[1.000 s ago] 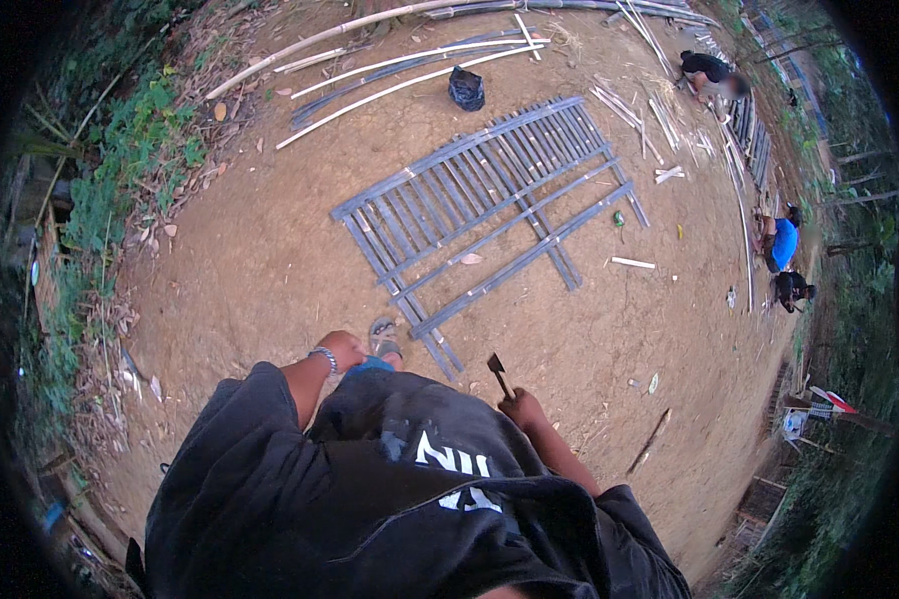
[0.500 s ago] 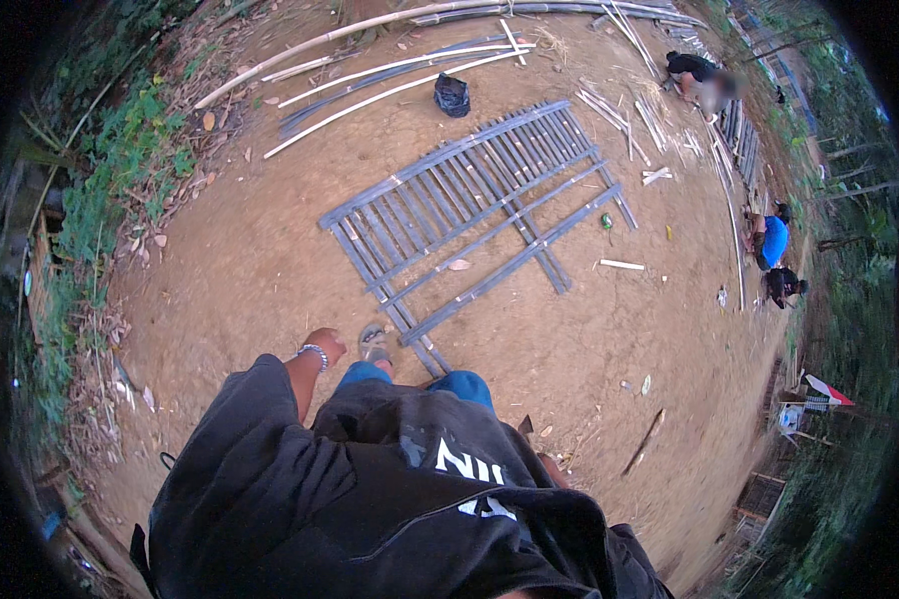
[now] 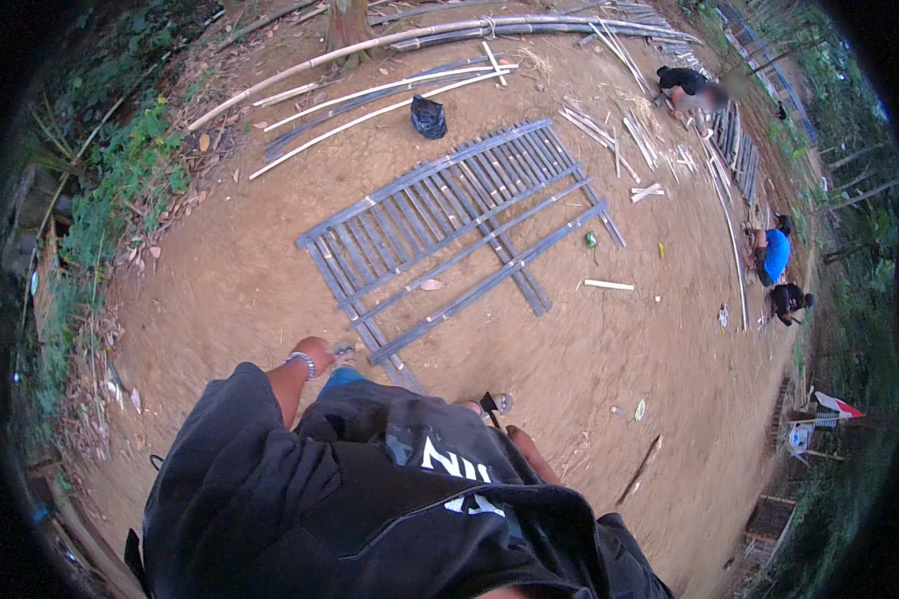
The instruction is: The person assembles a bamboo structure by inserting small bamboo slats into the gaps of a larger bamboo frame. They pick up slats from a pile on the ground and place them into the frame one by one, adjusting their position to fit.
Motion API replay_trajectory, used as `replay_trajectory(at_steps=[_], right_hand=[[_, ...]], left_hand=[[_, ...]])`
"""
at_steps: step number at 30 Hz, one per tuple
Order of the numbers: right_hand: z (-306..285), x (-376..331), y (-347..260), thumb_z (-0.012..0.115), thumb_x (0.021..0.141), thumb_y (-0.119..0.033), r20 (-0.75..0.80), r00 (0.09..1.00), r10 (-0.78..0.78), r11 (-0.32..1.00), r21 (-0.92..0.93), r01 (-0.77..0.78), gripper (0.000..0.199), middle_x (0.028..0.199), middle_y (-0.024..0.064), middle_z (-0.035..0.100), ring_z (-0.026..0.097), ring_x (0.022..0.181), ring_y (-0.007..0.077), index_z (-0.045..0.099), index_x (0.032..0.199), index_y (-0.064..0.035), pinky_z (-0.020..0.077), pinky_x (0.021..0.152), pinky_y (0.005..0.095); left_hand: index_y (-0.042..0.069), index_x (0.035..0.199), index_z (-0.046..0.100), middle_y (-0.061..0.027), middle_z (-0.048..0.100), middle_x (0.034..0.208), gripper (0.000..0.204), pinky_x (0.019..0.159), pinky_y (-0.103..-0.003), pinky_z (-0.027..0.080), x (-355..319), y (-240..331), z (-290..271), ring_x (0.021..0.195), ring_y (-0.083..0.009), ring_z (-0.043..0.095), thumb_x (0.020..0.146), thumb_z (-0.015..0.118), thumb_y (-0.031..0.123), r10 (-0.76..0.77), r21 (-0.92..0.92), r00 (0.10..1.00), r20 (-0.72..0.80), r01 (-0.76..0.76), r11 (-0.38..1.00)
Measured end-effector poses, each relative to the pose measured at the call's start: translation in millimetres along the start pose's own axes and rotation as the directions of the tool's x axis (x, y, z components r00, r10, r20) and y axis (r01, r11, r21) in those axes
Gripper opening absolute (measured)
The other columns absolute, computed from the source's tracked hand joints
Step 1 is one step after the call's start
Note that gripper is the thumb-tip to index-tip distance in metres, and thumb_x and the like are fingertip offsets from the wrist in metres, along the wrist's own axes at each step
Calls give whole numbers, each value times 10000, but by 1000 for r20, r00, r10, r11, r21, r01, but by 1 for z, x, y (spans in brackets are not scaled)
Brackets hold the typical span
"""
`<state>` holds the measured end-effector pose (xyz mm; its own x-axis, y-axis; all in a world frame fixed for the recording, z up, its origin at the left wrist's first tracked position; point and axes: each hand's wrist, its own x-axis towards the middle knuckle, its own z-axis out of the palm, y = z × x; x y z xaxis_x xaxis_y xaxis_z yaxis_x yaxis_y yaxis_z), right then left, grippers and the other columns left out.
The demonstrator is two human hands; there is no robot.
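Dirt ground (image 3: 220, 290) fills most of what I see, with a grey slatted panel (image 3: 449, 220) lying flat on it, ahead of me. My left hand (image 3: 320, 351) hangs at my side with a band on the wrist, just short of the panel's near corner; I cannot tell whether its fingers are curled or loose. My right hand (image 3: 517, 437) is mostly hidden behind my dark shirt (image 3: 370, 499), and it grips a small dark tool (image 3: 489, 405) whose head pokes up just above the shirt's edge. The panel's near end lies just beyond both hands, closer to the left one.

A black bag (image 3: 429, 117) sits on the ground near the panel's far edge, between it and a row of long pale poles (image 3: 370, 95). A small green object (image 3: 590, 240) lies beside the panel's right end, too small to make out. At the far right a red and white flag (image 3: 837, 405) shows. Three other people crouch along the right rim, one in a blue top (image 3: 774, 255); their hands are too small to read.
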<state>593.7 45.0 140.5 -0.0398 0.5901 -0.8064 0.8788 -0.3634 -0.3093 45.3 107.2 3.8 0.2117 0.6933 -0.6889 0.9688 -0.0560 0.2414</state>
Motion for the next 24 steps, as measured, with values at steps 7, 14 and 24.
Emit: replay_trajectory(at_steps=[7,14,24], right_hand=[[5,90,304,629,887,-451,53,998,-26,999,49,23,520,1053,305,678,658,1032,423,677,1038,44,510,867,465],[-139,26,379,644,880,-454,90,954,287,954,62,-293,514,1042,299,683,662,1025,416,684,1020,39,511,862,462],[-195,67,445,665,870,-457,175,962,211,957,162,-239,506,1027,291,690,667,1015,407,694,995,33,513,855,457]], left_hand=[[154,1054,756,-158,702,1077,304,926,-471,505,-2,127,15,1053,-348,643,896,569,334,-274,-59,958,-84,269,961],[85,1175,693,-190,660,1206,494,963,-454,488,21,371,-60,1120,-372,622,872,631,471,-179,-409,963,-203,83,909],[108,1373,577,-191,465,1484,675,1142,-414,326,53,491,-53,1372,-369,423,920,538,607,232,-446,970,-79,-242,862]])
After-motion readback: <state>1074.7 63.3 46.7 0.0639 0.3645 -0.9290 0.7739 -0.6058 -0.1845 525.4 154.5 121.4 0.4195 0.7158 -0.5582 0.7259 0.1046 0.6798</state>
